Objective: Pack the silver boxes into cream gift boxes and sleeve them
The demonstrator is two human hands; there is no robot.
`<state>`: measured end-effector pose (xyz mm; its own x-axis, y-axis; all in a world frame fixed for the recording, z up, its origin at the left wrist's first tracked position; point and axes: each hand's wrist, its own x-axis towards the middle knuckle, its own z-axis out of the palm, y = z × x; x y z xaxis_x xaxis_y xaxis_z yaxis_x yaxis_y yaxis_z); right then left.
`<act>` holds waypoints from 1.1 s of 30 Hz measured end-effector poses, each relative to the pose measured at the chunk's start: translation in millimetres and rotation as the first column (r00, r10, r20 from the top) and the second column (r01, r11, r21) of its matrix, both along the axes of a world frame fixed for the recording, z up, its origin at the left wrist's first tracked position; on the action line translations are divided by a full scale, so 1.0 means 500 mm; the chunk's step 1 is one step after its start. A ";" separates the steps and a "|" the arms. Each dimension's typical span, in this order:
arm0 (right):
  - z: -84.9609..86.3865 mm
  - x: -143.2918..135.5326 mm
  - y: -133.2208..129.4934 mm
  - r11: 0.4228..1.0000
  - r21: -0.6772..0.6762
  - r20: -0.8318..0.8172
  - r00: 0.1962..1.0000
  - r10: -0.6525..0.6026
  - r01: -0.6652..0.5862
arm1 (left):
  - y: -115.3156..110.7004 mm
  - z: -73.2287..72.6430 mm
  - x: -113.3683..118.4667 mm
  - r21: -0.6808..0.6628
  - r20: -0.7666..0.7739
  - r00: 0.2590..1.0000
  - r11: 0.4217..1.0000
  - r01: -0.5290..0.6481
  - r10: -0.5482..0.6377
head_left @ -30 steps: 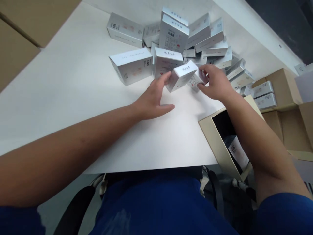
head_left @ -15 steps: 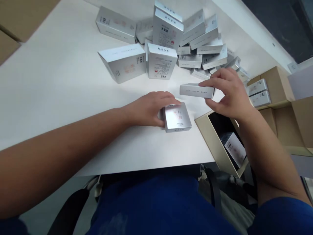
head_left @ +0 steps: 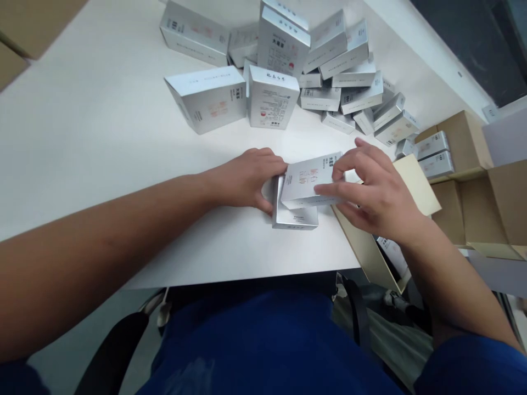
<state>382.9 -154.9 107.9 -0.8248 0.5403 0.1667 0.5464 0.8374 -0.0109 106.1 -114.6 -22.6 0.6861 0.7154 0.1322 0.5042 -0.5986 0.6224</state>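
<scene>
The left hand (head_left: 251,178) is curving its fingers around the left side of a flat, silver rectangular carton (head_left: 295,219) on the white desk (head_left: 230,241), apparently steadying it; whether they are pinching is unclear. Overlapping that carton, a tilted, red-printed silver box (head_left: 302,181) is being gripped near its right end by the right hand's (head_left: 373,189) fingers, seemingly for a free left end. Beyond all these fingers, a loose heap of silver boxes (head_left: 362,97) is lying.

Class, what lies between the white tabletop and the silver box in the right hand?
The head view shows a lower silver box there, partly covered by the held box.
</scene>
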 end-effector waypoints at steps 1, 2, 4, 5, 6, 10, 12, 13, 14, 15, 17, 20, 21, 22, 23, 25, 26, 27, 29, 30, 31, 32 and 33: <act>-0.003 0.004 0.002 1.000 0.004 -0.031 0.999 -0.009 0.009 | 0.003 -0.002 -0.003 -0.004 0.000 1.000 1.000 -0.021 0.021; -0.007 0.009 0.005 1.000 0.006 -0.069 0.997 -0.014 0.015 | 0.008 -0.005 -0.007 -0.005 -0.002 0.999 0.999 -0.048 0.048; -0.020 0.020 0.015 1.000 0.006 -0.148 0.989 -0.015 0.016 | 0.018 -0.012 -0.015 -0.003 -0.003 0.992 0.992 -0.122 0.122; -0.028 0.026 0.021 1.000 0.014 -0.184 0.983 -0.007 0.009 | 0.022 -0.015 -0.019 -0.002 -0.001 0.987 0.987 -0.161 0.161; -0.036 0.032 0.027 1.000 0.030 -0.218 0.976 0.008 -0.002 | 0.026 -0.018 -0.022 -0.002 0.004 0.981 0.981 -0.193 0.193; -0.061 0.048 0.046 0.995 0.072 -0.294 0.952 0.089 -0.071 | 0.028 -0.012 -0.027 -0.011 0.056 0.969 0.971 -0.241 0.241; -0.066 0.049 0.052 0.998 0.025 -0.282 0.957 0.062 -0.057 | 0.022 0.000 -0.025 -0.055 0.085 0.949 0.953 -0.299 0.303; -0.068 0.048 0.054 0.999 -0.007 -0.269 0.962 0.036 -0.039 | 0.018 0.007 -0.024 -0.103 0.094 0.930 0.933 -0.345 0.355; -0.070 0.047 0.056 0.999 -0.042 -0.255 0.967 0.009 -0.020 | 0.015 0.014 -0.023 -0.161 0.098 0.906 0.905 -0.393 0.411; -0.072 0.045 0.059 0.997 -0.076 -0.238 0.971 -0.014 -0.005 | 0.013 0.020 -0.023 -0.216 0.101 0.882 0.876 -0.432 0.460; -0.075 0.041 0.064 0.990 -0.142 -0.192 0.981 -0.038 0.010 | 0.010 0.026 -0.024 -0.277 0.120 0.864 0.852 -0.444 0.490; -0.075 0.031 0.069 0.979 -0.203 -0.105 0.994 -0.035 0.013 | 0.011 0.022 -0.028 -0.260 0.176 0.908 0.908 -0.329 0.379; -0.073 0.027 0.071 0.976 -0.215 -0.072 0.997 -0.036 0.020 | 0.012 0.018 -0.030 -0.249 0.191 0.923 0.927 -0.282 0.332; -0.072 0.022 0.071 0.974 -0.224 -0.038 0.998 -0.042 0.033 | 0.013 0.015 -0.032 -0.239 0.204 0.934 0.940 -0.243 0.293; -0.070 0.018 0.072 0.972 -0.229 -0.004 0.998 -0.055 0.053 | 0.014 0.012 -0.033 -0.225 0.213 0.941 0.950 -0.216 0.264; -0.069 0.008 0.074 0.969 -0.228 0.052 0.995 -0.089 0.098 | 0.016 0.008 -0.035 -0.184 0.208 0.952 0.965 -0.186 0.223; -0.070 0.004 0.076 0.968 -0.223 0.069 0.992 -0.103 0.116 | 0.018 0.006 -0.035 -0.160 0.198 0.958 0.971 -0.176 0.206; -0.071 0.000 0.077 0.968 -0.217 0.078 0.990 -0.115 0.130 | 0.019 0.005 -0.036 -0.139 0.185 0.964 0.976 -0.166 0.190; -0.074 -0.005 0.079 0.966 -0.209 0.085 0.987 -0.136 0.151 | 0.022 0.005 -0.038 -0.115 0.173 0.972 0.983 -0.141 0.160; -0.076 -0.006 0.079 0.966 -0.204 0.085 0.985 -0.147 0.162 | 0.023 0.005 -0.038 -0.113 0.180 0.973 0.986 -0.126 0.145; -0.078 -0.006 0.079 0.965 -0.198 0.082 0.984 -0.160 0.174 | 0.024 0.006 -0.039 -0.115 0.194 0.972 0.987 -0.109 0.130; -0.080 -0.005 0.078 0.964 -0.191 0.075 0.982 -0.173 0.184 | 0.024 0.008 -0.040 -0.122 0.205 0.972 0.988 -0.091 0.115; -0.083 -0.004 0.076 0.964 -0.185 0.063 0.981 -0.184 0.192 | 0.024 0.011 -0.040 -0.135 0.210 0.973 0.988 -0.070 0.098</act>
